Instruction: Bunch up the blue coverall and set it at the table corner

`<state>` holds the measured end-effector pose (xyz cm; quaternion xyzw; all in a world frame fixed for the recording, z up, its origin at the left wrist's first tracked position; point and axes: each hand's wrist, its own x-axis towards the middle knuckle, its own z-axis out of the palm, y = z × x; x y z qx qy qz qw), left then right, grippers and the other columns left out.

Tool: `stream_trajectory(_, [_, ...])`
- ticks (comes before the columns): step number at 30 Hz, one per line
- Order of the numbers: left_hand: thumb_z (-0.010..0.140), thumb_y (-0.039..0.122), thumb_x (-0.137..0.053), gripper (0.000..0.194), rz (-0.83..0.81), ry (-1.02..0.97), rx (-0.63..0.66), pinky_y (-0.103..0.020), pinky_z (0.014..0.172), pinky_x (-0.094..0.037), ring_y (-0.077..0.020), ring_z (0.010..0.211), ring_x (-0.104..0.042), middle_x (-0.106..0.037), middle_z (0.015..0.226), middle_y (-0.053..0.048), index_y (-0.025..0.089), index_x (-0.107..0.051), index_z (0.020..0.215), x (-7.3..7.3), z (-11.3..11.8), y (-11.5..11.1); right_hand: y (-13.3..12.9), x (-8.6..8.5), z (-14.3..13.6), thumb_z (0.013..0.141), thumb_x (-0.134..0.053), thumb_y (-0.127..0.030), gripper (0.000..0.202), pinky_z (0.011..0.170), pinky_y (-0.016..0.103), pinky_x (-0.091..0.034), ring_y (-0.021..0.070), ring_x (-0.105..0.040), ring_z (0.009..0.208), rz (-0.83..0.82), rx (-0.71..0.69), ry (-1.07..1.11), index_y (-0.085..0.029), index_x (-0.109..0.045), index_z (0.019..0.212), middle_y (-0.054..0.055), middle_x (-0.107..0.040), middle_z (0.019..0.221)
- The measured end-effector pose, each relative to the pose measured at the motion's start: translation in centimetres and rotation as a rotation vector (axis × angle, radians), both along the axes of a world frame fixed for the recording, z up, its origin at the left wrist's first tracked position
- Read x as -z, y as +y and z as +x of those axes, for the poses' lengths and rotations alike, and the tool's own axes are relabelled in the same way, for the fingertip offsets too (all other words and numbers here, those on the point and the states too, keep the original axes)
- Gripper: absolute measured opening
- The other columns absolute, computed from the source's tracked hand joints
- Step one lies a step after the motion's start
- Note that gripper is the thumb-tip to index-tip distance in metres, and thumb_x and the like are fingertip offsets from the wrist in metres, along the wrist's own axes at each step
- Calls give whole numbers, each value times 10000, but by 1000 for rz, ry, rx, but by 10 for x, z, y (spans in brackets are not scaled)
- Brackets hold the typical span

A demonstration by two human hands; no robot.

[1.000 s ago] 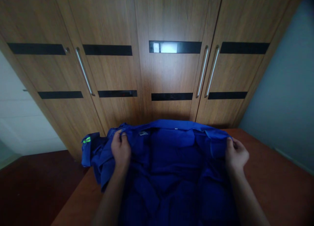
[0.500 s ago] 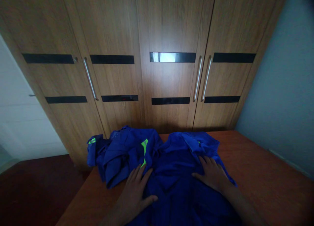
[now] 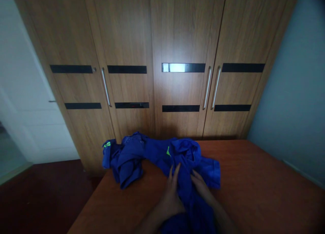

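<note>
Head view: a blue garment (image 3: 162, 159) lies bunched at the bench's (image 3: 254, 186) far left corner, one part hanging over the edge; bare wood runs free to the right. Both hands, left (image 3: 171, 196) and right (image 3: 203, 190), press flat on it, nearer together than half a second ago.

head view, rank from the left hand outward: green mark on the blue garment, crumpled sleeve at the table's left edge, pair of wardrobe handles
From the left hand:
1. Green mark, just beyond the fingertips.
2. Crumpled sleeve, far-left on the table.
3. Pair of wardrobe handles, up on the doors, right of centre.
</note>
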<state>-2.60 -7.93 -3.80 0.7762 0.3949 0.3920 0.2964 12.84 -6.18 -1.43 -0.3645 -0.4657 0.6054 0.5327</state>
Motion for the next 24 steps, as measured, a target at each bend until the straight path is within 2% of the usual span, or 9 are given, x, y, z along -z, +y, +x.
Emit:
stream_trajectory(3, [635, 364, -742, 987, 40, -219, -63, -483, 1115, -292, -313, 1346, -349, -354, 1462, -170, 184, -205, 1443, -10, -1, 1, -17, -23, -4, 737, -675, -499, 467, 925, 443, -460, 286, -634, 1031, -61, -180, 44, -196, -673, 1093, 85, -713, 1053])
stream_trajectory(6, [722, 319, -641, 619, 34, -357, -108, -423, 1009, -443, -263, 1146, -570, -583, 1266, -115, 197, -439, 1294, -33, -2, 4, -26, -49, -6, 788, -650, -471, 434, 1002, 447, -410, 264, -597, 1104, 45, -203, -77, -230, -649, 1149, 51, -684, 1135])
stream_trajectory(10, [707, 258, -617, 397, 136, -343, -220, -389, 904, -508, -250, 996, -644, -689, 1073, -79, 183, -610, 1097, -67, -10, 19, -28, -80, -8, 818, -633, -429, 432, 1072, 431, -344, 238, -522, 1198, 355, -193, -326, -268, -604, 1219, 18, -613, 1259])
stream_trajectory(13, [699, 214, -595, 309, 288, -286, -367, -384, 863, -519, -239, 915, -663, -711, 975, -67, 172, -667, 997, -97, -32, 38, -27, -89, -3, 845, -604, -401, 497, 1087, 413, -330, 221, -437, 1279, 486, -125, -453, -296, -503, 1320, 26, -484, 1398])
stream_trajectory(15, [691, 215, -600, 298, 423, -271, -537, -385, 849, -521, -236, 888, -664, -713, 956, -58, 169, -683, 974, -123, -57, 50, -22, -85, 5, 852, -589, -394, 481, 1071, 398, -355, 215, -382, 1319, 508, -79, -484, -312, -498, 1318, 29, -407, 1453])
stream_trajectory(17, [719, 234, -587, 282, 573, -251, -711, -394, 881, -504, -233, 911, -657, -710, 961, -52, 164, -687, 974, -154, -85, 57, -13, -71, 14, 858, -568, -394, 420, 1038, 390, -397, 214, -382, 1319, 488, -48, -502, -311, -541, 1269, 39, -410, 1447])
stream_trajectory(21, [752, 245, -605, 301, 874, -90, -927, -375, 925, -465, -217, 968, -624, -682, 1008, -41, 139, -677, 1023, -220, -139, 55, 11, -22, 27, 828, -570, -404, 345, 958, 411, -466, 230, -530, 1184, 380, 78, -542, -272, -621, 1143, 75, -575, 1281])
stream_trajectory(23, [783, 245, -589, 281, 953, 41, -962, -379, 930, -453, -212, 984, -604, -662, 1017, -31, 133, -674, 1026, -241, -159, 54, 20, 3, 29, 811, -569, -391, 331, 911, 419, -496, 234, -595, 1087, 322, 125, -562, -258, -635, 1106, 82, -629, 1202])
stream_trajectory(24, [794, 253, -584, 285, 965, 113, -980, -385, 924, -452, -215, 990, -596, -648, 1033, -31, 135, -669, 1039, -246, -168, 55, 23, 15, 28, 805, -564, -379, 324, 891, 420, -507, 234, -616, 1048, 297, 136, -576, -252, -641, 1093, 85, -648, 1171])
